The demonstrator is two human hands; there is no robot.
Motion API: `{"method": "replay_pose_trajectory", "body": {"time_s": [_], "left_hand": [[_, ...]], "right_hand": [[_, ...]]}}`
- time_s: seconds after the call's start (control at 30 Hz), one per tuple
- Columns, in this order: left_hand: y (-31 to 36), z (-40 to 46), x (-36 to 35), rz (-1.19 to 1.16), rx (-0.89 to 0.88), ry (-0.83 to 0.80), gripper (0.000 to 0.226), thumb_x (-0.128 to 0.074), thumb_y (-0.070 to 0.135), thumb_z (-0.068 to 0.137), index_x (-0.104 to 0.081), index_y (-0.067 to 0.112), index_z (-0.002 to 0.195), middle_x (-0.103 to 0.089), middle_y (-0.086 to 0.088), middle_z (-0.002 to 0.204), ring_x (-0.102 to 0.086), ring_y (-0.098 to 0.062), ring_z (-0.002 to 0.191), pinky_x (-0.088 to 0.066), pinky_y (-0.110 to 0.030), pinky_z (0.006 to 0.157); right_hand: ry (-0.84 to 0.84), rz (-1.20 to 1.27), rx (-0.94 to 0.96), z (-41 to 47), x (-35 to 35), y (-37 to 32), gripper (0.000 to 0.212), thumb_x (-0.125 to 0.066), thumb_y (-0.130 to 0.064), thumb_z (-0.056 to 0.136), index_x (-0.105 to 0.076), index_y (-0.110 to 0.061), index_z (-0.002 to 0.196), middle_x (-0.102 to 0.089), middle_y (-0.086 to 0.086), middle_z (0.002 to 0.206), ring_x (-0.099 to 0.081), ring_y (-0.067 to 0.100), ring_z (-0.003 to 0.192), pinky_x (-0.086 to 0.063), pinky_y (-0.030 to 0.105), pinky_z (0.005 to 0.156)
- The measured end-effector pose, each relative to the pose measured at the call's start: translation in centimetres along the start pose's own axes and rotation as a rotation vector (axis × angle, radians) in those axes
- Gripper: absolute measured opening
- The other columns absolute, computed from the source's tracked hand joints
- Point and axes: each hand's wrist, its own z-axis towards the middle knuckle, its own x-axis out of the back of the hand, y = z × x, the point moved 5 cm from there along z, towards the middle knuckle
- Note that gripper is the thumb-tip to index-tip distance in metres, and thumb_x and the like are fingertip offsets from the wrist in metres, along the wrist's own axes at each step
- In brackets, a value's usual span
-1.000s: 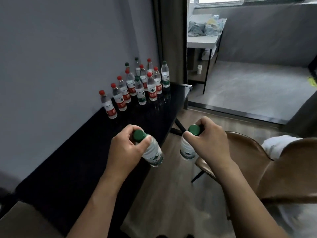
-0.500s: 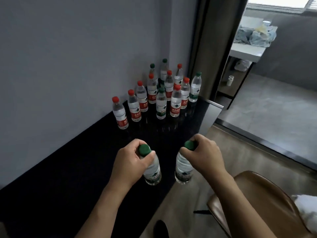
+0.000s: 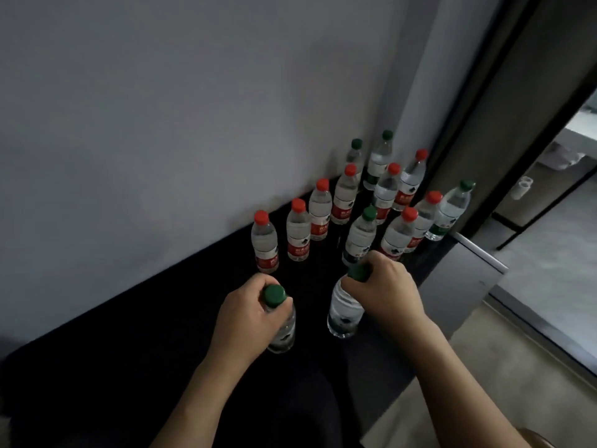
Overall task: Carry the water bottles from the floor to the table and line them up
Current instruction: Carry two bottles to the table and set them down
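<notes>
Both hands grip green-capped bottles upright by the neck – right hand (image 3: 384, 287) nearer the row (image 3: 298, 232), left hand (image 3: 248, 315) trailing – table (image 3: 129, 367) just below

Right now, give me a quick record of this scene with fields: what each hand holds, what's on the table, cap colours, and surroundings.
left hand: left hand grips the neck of a green-capped water bottle, over the black table
right hand: right hand grips the top of another green-capped bottle
on table: cluster of upright water bottles at the far end by the grey wall
cap colours: mostly red, a few green
nearest standing bottle: red-capped bottle
contact with table: cannot tell for either held bottle
</notes>
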Motion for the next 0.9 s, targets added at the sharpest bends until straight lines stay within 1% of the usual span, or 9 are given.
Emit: {"method": "replay_pose_trajectory", "body": {"time_s": [0.1, 0.2, 0.23, 0.37, 0.5, 0.63, 0.77, 0.83, 0.9], "left_hand": [[-0.8, 2.2, -1.2, 0.033, 0.054, 0.013, 0.02, -0.078, 0.034, 0.077, -0.058, 0.033, 0.079, -0.061, 0.019, 0.068, -0.057, -0.002, 0.056, -0.04, -0.013, 0.05], [-1.4, 4.7, -2.5, 0.063, 0.075, 0.017, 0.021, -0.077, 0.037, 0.077, -0.057, 0.035, 0.081, -0.062, 0.018, 0.072, -0.059, -0.003, 0.059, -0.041, -0.014, 0.051], [-1.6, 5.6, -3.0, 0.068, 0.088, 0.014, 0.02, -0.076, 0.038, 0.077, -0.056, 0.035, 0.082, -0.062, 0.018, 0.073, -0.06, -0.002, 0.061, -0.042, -0.013, 0.051], [-3.0, 8.1, -5.4, 0.098, 0.17, -0.014, 0.023, -0.077, 0.039, 0.078, -0.056, 0.036, 0.085, -0.063, 0.018, 0.077, -0.063, 0.001, 0.069, -0.047, -0.015, 0.055], [-3.9, 9.3, -7.3, 0.101, 0.241, -0.038, 0.023, -0.076, 0.04, 0.08, -0.054, 0.038, 0.088, -0.063, 0.02, 0.084, -0.063, 0.003, 0.073, -0.047, -0.014, 0.057], [-3.8, 10.7, -7.9, 0.166, 0.27, -0.071, 0.022, -0.07, 0.048, 0.079, -0.052, 0.043, 0.091, -0.061, 0.025, 0.086, -0.061, 0.006, 0.074, -0.042, -0.015, 0.053], [-3.7, 10.9, -7.8, 0.23, 0.305, -0.109, 0.024, -0.064, 0.054, 0.08, -0.05, 0.043, 0.096, -0.062, 0.016, 0.079, -0.06, 0.007, 0.074, -0.052, -0.025, 0.057], [-3.6, 10.5, -7.9, 0.253, 0.314, -0.122, 0.024, -0.064, 0.054, 0.081, -0.048, 0.045, 0.096, -0.061, 0.017, 0.081, -0.059, 0.01, 0.076, -0.048, -0.021, 0.056], [-3.4, 10.1, -7.8, 0.261, 0.312, -0.11, 0.026, -0.064, 0.056, 0.081, -0.047, 0.046, 0.099, -0.061, 0.018, 0.085, -0.059, 0.009, 0.077, -0.043, -0.016, 0.057]], "right_hand": [[-0.115, -0.035, 0.041, 3.8, -1.9, 0.1, 0.027, -0.064, -0.045, 0.065, -0.045, -0.026, 0.069, -0.053, -0.009, 0.066, -0.051, 0.007, 0.061, -0.03, 0.026, 0.047], [-0.212, -0.039, 0.055, 7.1, -3.8, 0.7, 0.028, -0.061, -0.048, 0.062, -0.045, -0.026, 0.071, -0.055, -0.008, 0.066, -0.054, 0.011, 0.061, -0.036, 0.028, 0.048], [-0.235, -0.043, 0.064, 8.2, -4.4, 0.9, 0.029, -0.06, -0.049, 0.062, -0.045, -0.027, 0.071, -0.056, -0.008, 0.066, -0.054, 0.011, 0.061, -0.036, 0.028, 0.048], [-0.318, -0.077, 0.118, 11.5, -6.3, 1.5, 0.031, -0.062, -0.049, 0.067, -0.04, -0.028, 0.073, -0.054, -0.009, 0.063, -0.05, 0.005, 0.056, -0.028, 0.025, 0.044], [-0.361, -0.061, 0.147, 14.1, -7.1, 1.7, 0.031, -0.065, -0.045, 0.071, -0.039, -0.028, 0.077, -0.054, -0.008, 0.064, -0.051, 0.006, 0.058, -0.031, 0.026, 0.044], [-0.47, -0.112, 0.172, 16.1, -7.2, 0.9, 0.03, -0.065, -0.042, 0.077, -0.042, -0.025, 0.086, -0.053, -0.009, 0.072, -0.053, 0.014, 0.066, -0.034, 0.029, 0.051], [-0.545, -0.229, 0.207, 16.1, -6.9, 0.1, 0.029, -0.061, -0.04, 0.084, -0.039, -0.023, 0.092, -0.055, -0.004, 0.082, -0.051, 0.018, 0.071, -0.034, 0.03, 0.054], [-0.566, -0.269, 0.203, 15.7, -6.9, -0.1, 0.029, -0.06, -0.04, 0.087, -0.038, -0.024, 0.098, -0.058, -0.001, 0.09, -0.054, 0.02, 0.076, -0.039, 0.032, 0.06], [-0.567, -0.315, 0.193, 15.3, -6.7, -0.1, 0.035, -0.059, -0.042, 0.087, -0.041, -0.022, 0.11, -0.059, 0.005, 0.106, -0.058, 0.025, 0.094, -0.046, 0.035, 0.071]]}}
